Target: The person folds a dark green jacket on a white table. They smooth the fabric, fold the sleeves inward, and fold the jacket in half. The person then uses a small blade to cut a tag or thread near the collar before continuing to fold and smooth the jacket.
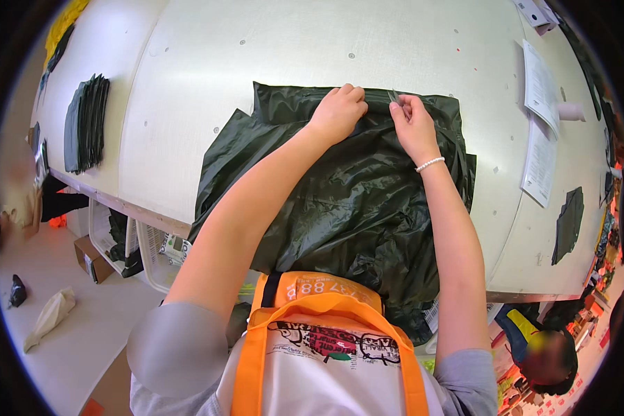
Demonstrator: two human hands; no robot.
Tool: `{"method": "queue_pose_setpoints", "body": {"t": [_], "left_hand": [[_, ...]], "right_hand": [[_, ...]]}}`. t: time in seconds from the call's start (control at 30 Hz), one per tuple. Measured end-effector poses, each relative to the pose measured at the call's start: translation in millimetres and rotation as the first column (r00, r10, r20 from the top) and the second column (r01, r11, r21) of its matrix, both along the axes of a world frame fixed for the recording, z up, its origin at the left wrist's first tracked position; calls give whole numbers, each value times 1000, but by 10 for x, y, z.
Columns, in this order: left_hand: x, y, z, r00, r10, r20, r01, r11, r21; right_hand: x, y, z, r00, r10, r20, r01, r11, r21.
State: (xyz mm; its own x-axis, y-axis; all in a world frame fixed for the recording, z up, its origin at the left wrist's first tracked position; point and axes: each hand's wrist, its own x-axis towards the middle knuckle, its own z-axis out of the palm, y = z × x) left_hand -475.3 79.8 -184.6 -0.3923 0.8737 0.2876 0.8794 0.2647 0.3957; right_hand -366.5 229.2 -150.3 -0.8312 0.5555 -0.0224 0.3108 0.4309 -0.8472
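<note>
A large piece of shiny, thin dark green fabric (367, 201) lies crumpled across the table in front of me. Its near part hangs over the table edge toward my lap. At its far edge, the curled fingers of my left hand (340, 114) are closed on the fabric. Just to the right, my right hand (414, 125), with a white beaded bracelet (430, 164) at the wrist, pinches a small raised bit of the far edge between thumb and fingers. Between the two hands the edge looks folded into a narrow band.
On the pale table (187, 41), a stack of dark folded pieces (87, 125) sits at the left. Printed paper sheets (539, 90) and another dark piece (568, 225) lie at the right. Below the table's left edge stand white baskets (152, 253) and a cardboard box (93, 260).
</note>
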Motion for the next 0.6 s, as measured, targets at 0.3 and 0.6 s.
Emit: {"method": "queue_pose_setpoints", "body": {"t": [0.3,0.6], "left_hand": [[-322,-135,121,980,-41,194,39,999,15],[-189,-105,132,992,-102,77,99,994,40]], "right_hand": [[54,73,-4,938,287,193,-341,861,378],[63,-36,-94,881,347,321,-464,769,440]]}}
